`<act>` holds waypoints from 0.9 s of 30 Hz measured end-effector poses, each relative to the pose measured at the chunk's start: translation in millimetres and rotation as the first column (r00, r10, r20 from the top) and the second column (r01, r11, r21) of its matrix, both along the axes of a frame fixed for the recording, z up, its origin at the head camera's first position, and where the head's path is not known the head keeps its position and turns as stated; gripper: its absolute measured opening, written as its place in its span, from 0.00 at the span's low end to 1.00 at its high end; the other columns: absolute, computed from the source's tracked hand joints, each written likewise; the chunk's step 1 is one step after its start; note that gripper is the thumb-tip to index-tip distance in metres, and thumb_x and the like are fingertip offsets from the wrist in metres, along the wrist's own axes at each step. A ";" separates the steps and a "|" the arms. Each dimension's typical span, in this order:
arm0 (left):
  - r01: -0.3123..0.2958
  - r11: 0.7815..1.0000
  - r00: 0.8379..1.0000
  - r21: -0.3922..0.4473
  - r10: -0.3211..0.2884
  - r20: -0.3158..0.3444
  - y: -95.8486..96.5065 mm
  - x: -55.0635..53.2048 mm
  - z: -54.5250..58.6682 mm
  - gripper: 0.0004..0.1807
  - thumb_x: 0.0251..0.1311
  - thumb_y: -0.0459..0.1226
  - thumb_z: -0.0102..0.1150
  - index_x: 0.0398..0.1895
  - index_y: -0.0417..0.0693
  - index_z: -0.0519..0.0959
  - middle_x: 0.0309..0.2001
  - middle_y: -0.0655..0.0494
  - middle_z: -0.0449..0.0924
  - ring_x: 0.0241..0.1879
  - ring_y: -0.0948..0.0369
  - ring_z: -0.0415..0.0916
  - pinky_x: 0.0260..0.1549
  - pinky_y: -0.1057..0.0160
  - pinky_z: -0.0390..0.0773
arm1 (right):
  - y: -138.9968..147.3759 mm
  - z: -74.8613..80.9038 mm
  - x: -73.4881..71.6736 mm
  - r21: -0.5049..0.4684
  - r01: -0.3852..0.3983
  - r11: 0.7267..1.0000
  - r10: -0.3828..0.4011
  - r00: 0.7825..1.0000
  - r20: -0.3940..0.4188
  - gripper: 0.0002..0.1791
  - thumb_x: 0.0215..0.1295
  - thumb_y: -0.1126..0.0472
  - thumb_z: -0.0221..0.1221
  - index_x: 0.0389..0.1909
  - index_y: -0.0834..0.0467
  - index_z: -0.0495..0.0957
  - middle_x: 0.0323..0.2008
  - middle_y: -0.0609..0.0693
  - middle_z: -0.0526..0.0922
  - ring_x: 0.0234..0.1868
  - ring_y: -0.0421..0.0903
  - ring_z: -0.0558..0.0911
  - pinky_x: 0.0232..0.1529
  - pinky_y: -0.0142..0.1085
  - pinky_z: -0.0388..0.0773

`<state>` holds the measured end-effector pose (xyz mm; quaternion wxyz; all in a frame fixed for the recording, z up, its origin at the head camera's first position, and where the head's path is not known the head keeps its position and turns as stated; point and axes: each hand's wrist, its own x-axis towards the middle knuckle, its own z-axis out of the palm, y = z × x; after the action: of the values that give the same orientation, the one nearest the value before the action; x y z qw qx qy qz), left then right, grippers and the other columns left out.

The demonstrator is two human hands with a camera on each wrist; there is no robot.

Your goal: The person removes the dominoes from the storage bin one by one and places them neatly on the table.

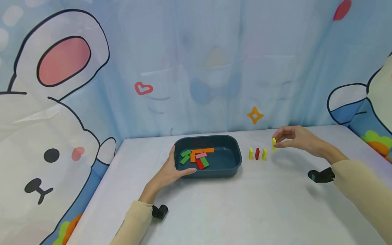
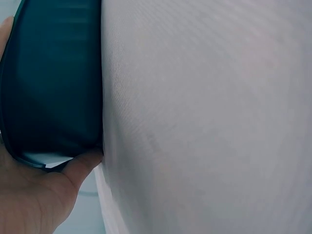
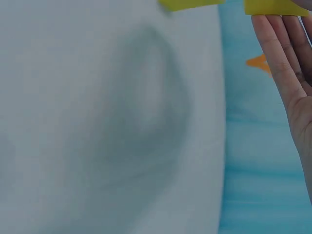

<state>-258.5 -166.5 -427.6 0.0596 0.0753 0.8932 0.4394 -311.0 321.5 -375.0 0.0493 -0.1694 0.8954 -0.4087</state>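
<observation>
A dark teal tray [image 1: 220, 174] stands on the table, and my left hand [image 1: 166, 172] grips its left end, thumb along the near side. Inside lie several loose blocks: green [image 1: 185, 160], orange [image 1: 209, 150], pink [image 1: 201, 155] and red [image 1: 200, 164]. To the tray's right, a yellow block [image 1: 250, 153], a red block [image 1: 257, 153] and another yellow block [image 1: 264, 154] stand upright in a spaced row. Just right of that row, my right hand [image 1: 295, 139] pinches a further yellow block [image 1: 274, 144], held upright. In the right wrist view, this yellow block [image 3: 275, 7] sits at the fingertips.
A white cloth [image 1: 245, 211] covers the table. Behind it hangs a blue printed curtain [image 1: 190, 68] with cartoon figures. Black wrist cameras [image 1: 321, 175] are strapped at both sleeves.
</observation>
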 end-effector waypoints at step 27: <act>0.002 1.000 1.000 0.015 -0.002 0.007 -0.4 -1.7 0.3 0.78 0.47 0.70 0.74 0.86 0.54 0.30 0.85 0.41 0.40 0.81 0.41 0.47 0.73 0.32 0.56 | -4.6 -50.0 -12.4 0.038 -0.015 0.999 0.012 0.996 0.084 0.19 0.66 0.62 0.71 0.53 0.65 0.79 0.49 0.56 0.84 0.45 0.41 0.80 0.47 0.28 0.79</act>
<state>-260.1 -166.9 -427.3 0.0626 0.0749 0.8896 0.4462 -323.4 316.9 -424.9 0.0928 -0.1574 0.8992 -0.3976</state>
